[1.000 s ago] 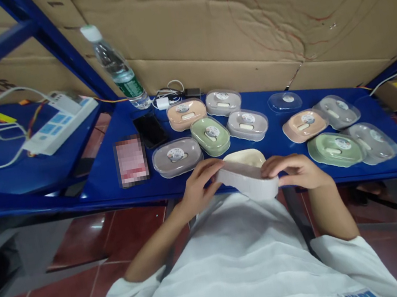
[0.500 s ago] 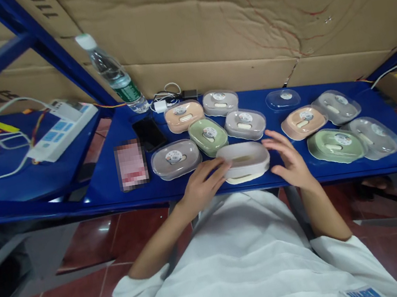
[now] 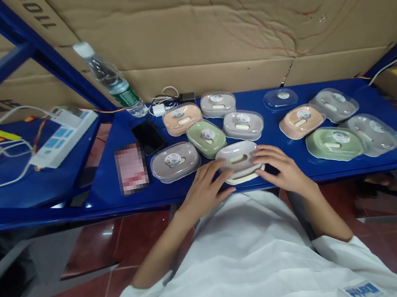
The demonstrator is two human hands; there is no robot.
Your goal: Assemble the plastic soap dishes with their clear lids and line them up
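A lidless grey soap dish with an oval slot in its middle is at the table's front edge, over a cream-coloured base. It appears tilted, its far side higher. My left hand grips its left end, fingertips on the rim and thumb low in front. At the right end, my right hand has its fingers over the rim and its thumb near the base. Just behind are lidded soap dishes: a green one, a grey one and another grey one to the left.
A loose clear lid lies at the back right, behind a peach dish and a green dish. Left stand a water bottle, a phone and a blurred pink item. A power strip sits on the left table.
My right hand has moved left from beside the soap dish onto its right end. The grey dish has tilted, and its inside slot now shows more clearly.
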